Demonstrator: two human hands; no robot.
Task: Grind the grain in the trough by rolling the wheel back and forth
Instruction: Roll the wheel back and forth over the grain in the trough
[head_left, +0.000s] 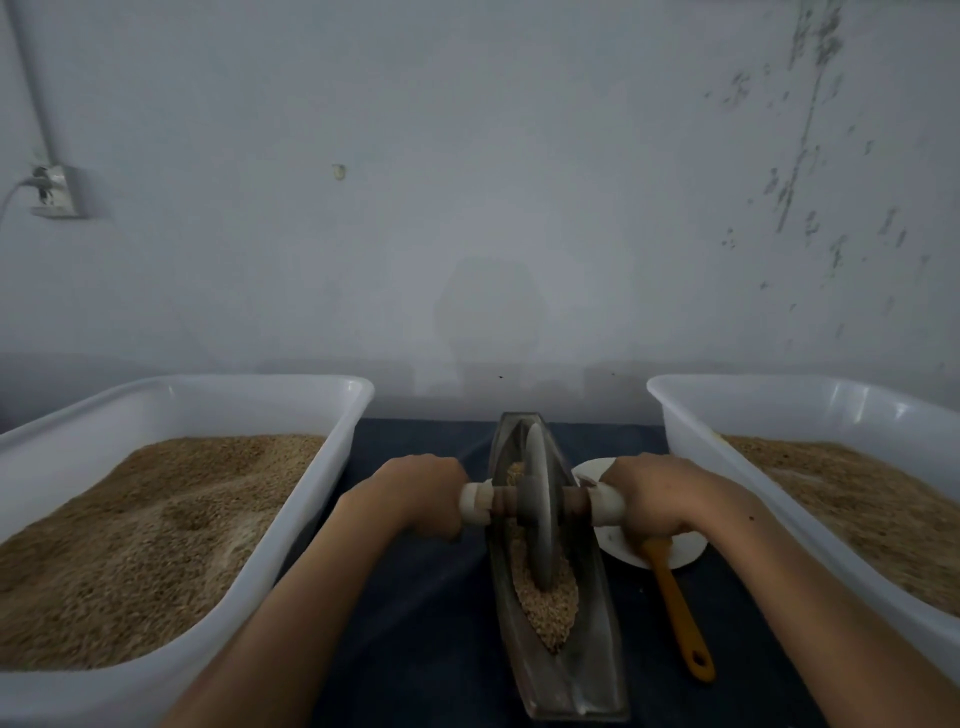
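A long boat-shaped metal trough (597, 660) lies lengthwise on the dark cloth in front of me. Tan grain (550, 603) fills its groove. A grey metal wheel (540, 519) stands upright on edge in the groove, near the middle of the trough. A wooden axle with white ends runs through the wheel. My left hand (426, 493) grips the axle's left handle (475, 504). My right hand (649, 493) grips the right handle (608, 506). Both hands hold the axle level, one on each side of the trough.
A white plastic tub (291, 561) of grain stands at the left and another tub (691, 436) at the right. A white plate (685, 551) and an orange-handled spatula (680, 618) lie right of the trough. A wall stands close behind.
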